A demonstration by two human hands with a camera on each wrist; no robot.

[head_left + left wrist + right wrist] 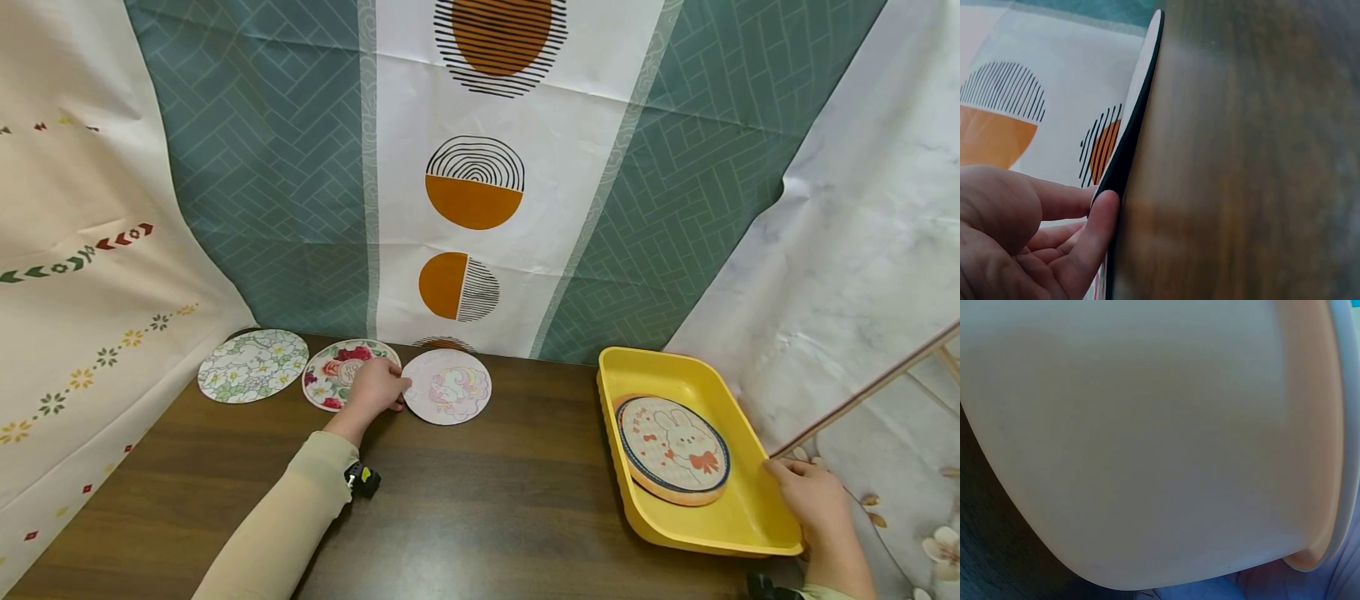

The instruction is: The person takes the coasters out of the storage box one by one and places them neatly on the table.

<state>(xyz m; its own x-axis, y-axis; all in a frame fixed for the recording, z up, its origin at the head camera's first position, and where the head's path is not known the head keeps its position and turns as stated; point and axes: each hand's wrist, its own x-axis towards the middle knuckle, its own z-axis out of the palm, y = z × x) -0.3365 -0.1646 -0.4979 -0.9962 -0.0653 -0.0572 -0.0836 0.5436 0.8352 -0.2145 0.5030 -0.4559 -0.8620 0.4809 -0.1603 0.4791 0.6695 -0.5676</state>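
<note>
My left hand (377, 388) is at the near left edge of a round white mat (448, 398) with a pink unicorn print. In the left wrist view, the thumb and fingers pinch the edge of this thin mat (1124, 147), whose underside is black. Just behind the hand, partly covered by it, lies a rose-patterned round mat (322, 379). At the far right my right hand (821, 500) grips the rim of a yellow plastic tub (761, 512). Inside the tub is a small stack of round mats, topped by a rabbit-print one (671, 442). The right wrist view is filled by the tub's outer wall (1147, 450).
A green-and-white floral round mat (253, 367) lies at the far left of the brown wooden table (480, 500). Patterned cloths (255, 167) hang along the back and sides. A thin wooden bar (870, 396) slants upward beside the right hand.
</note>
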